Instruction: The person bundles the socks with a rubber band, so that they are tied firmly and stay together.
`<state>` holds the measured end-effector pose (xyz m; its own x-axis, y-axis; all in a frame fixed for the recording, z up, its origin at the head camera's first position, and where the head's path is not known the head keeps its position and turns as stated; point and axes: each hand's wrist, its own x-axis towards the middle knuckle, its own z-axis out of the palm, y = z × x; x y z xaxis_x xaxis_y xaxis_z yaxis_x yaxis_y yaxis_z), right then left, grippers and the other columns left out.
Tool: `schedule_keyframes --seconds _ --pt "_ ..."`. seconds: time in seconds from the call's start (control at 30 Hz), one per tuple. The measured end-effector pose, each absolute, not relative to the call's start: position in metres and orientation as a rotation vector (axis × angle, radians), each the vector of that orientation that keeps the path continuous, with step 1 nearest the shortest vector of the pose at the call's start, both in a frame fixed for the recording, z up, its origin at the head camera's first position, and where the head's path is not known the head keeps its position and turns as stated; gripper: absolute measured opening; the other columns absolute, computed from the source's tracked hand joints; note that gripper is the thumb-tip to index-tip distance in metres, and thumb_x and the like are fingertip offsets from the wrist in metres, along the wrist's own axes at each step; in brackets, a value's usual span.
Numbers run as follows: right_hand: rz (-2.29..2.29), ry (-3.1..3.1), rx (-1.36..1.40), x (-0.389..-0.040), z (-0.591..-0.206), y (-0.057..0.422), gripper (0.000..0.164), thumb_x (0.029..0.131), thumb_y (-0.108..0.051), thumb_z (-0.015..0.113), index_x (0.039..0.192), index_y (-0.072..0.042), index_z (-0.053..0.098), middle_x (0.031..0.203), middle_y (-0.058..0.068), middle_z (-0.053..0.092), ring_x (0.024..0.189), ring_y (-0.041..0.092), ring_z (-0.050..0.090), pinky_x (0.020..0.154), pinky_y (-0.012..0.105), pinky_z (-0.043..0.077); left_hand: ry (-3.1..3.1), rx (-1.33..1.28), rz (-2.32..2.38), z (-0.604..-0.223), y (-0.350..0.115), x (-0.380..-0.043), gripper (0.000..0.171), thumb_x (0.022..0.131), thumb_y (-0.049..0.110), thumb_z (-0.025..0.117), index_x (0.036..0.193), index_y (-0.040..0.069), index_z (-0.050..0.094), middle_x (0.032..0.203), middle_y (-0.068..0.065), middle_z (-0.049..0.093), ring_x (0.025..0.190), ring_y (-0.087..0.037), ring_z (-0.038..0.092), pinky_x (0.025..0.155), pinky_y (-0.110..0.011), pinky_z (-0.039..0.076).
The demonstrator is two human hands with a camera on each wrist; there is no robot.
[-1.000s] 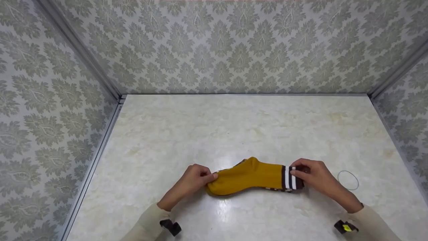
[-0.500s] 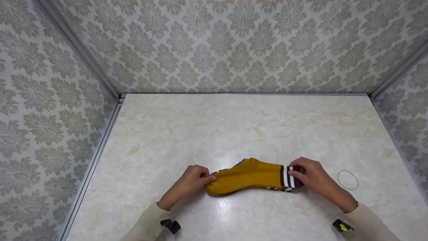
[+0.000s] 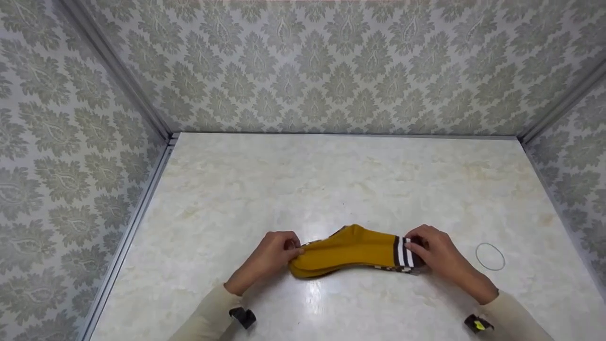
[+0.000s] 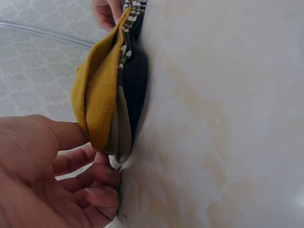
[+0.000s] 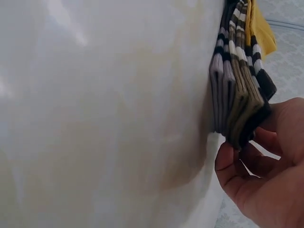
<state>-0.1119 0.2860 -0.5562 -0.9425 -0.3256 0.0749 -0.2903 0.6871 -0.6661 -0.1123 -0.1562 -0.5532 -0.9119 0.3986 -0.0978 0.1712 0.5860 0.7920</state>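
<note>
A stack of socks lies on the table, a mustard-yellow sock [image 3: 350, 248] on top with a dark-and-white striped cuff. Beneath it, olive-brown socks [image 5: 244, 102] and grey-cuffed socks [image 5: 218, 92] show in the right wrist view. A dark navy sock [image 4: 137, 78] is lowest in the left wrist view. My left hand [image 3: 276, 251] pinches the toe end, thumb on the yellow sock and fingers at the stack's far side. At the cuff end, my right hand [image 3: 433, 246] pinches the layered cuffs between thumb and fingers. The fingers partly hide both ends.
A thin pale-green elastic loop [image 3: 490, 256] lies on the table to the right of my right hand. The marbled table [image 3: 284, 180] is bordered by patterned walls [image 3: 312, 61] at the back and both sides.
My right hand and the cuff end have shifted slightly left. The toe end has also edged a little left, while my left hand stays nearly in place.
</note>
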Motion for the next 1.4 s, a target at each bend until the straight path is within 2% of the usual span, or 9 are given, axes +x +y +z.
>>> schedule_keyframes --seconds 0.4,0.8,0.93,1.1,1.2,1.4 --pt "-1.254 2.722 -0.437 -0.111 -0.562 0.280 0.012 0.104 -0.007 0.076 0.116 -0.013 0.076 0.114 0.001 0.074 0.102 0.019 0.067 0.086 0.025 0.057 2.550 0.459 1.193 -0.551 -0.165 -0.124 0.008 0.102 0.012 0.080 0.095 0.011 0.077 0.079 0.005 0.062 0.075 -0.013 0.055 0.067 -0.027 0.047" --pt "-1.278 2.776 -0.424 -0.121 -0.559 0.284 0.013 0.105 -0.008 0.077 0.118 -0.008 0.076 0.116 0.006 0.076 0.101 0.020 0.068 0.085 0.024 0.057 2.564 0.431 1.255 -0.555 -0.159 -0.120 0.008 0.102 0.012 0.081 0.095 0.009 0.078 0.080 0.004 0.065 0.075 -0.013 0.056 0.066 -0.025 0.048" --pt "-1.194 2.828 -0.312 -0.121 -0.554 0.286 0.019 0.102 -0.017 0.083 0.115 -0.006 0.077 0.109 0.006 0.076 0.094 0.019 0.067 0.080 0.024 0.056 2.555 0.428 1.267 -0.555 -0.159 -0.118 0.009 0.102 0.012 0.080 0.094 0.009 0.077 0.081 0.004 0.065 0.076 -0.013 0.056 0.067 -0.025 0.048" --pt "-1.022 2.866 -0.150 -0.119 -0.545 0.284 0.026 0.100 -0.030 0.085 0.099 -0.005 0.078 0.089 0.004 0.075 0.081 0.018 0.064 0.069 0.029 0.052 2.547 0.424 1.275 -0.555 -0.160 -0.118 0.009 0.102 0.012 0.079 0.094 0.010 0.076 0.082 0.005 0.065 0.076 -0.013 0.056 0.067 -0.026 0.048" --pt "-0.992 2.861 -0.122 -0.119 -0.542 0.281 0.028 0.100 -0.031 0.084 0.094 -0.004 0.079 0.087 0.005 0.077 0.079 0.018 0.066 0.069 0.031 0.052 2.544 0.413 1.270 -0.555 -0.160 -0.118 0.009 0.103 0.012 0.079 0.095 0.010 0.076 0.083 0.005 0.065 0.076 -0.013 0.056 0.066 -0.026 0.048" --pt "-1.039 2.839 -0.138 -0.122 -0.534 0.280 0.020 0.101 -0.024 0.083 0.099 -0.003 0.084 0.090 0.006 0.079 0.082 0.018 0.067 0.069 0.028 0.053 2.548 0.414 1.264 -0.556 -0.160 -0.118 0.009 0.103 0.014 0.080 0.096 0.010 0.077 0.084 0.004 0.066 0.077 -0.013 0.057 0.068 -0.027 0.049"
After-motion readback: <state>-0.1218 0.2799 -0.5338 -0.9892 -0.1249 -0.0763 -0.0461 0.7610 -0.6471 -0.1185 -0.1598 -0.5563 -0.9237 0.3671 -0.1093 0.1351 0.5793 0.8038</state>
